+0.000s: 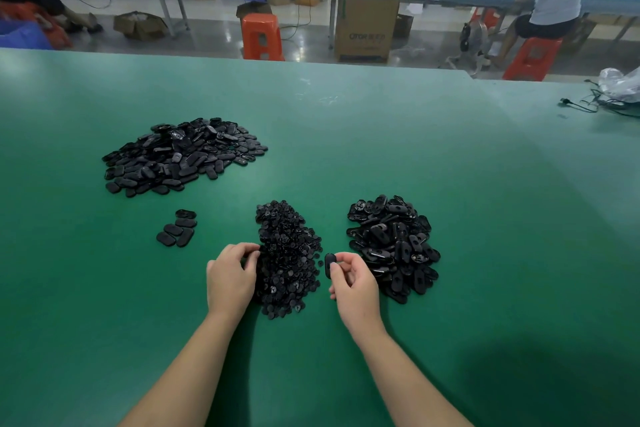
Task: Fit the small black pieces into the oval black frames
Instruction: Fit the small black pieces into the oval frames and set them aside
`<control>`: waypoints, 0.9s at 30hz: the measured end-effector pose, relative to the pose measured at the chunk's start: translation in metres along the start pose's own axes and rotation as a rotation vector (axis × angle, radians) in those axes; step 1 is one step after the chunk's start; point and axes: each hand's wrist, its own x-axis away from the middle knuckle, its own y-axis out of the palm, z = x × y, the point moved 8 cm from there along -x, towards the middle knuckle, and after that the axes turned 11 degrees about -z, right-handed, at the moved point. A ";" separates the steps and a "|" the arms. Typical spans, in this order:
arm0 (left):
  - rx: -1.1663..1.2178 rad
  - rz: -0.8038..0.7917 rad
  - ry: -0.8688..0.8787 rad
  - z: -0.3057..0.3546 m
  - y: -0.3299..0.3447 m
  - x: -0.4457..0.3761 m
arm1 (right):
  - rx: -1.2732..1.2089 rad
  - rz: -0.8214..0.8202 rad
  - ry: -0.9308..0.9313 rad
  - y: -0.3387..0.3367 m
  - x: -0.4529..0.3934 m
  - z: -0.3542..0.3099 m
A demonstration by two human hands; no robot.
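A heap of small black pieces (287,258) lies in the middle of the green table. To its right is a heap of oval black frames (393,246). My right hand (353,284) pinches one oval frame (330,264) upright between thumb and fingers, just right of the small pieces. My left hand (230,276) rests at the left edge of the small-piece heap with its fingers curled into the pieces; whether it holds one is hidden.
A large heap of oval parts (180,156) lies at the far left, with a few more ovals (176,229) closer in. Cables and a plastic bag (616,90) sit at the table's right edge. Beyond the far table edge are orange stools, boxes and a seated person.
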 end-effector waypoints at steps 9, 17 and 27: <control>0.203 0.096 -0.013 0.001 -0.013 0.008 | 0.103 0.010 -0.041 0.001 0.004 0.000; 0.275 0.115 -0.079 -0.008 -0.019 0.009 | 0.132 0.006 -0.046 0.002 0.004 0.000; 0.219 0.083 -0.057 -0.004 -0.018 0.009 | 0.143 -0.006 -0.061 0.004 0.003 0.002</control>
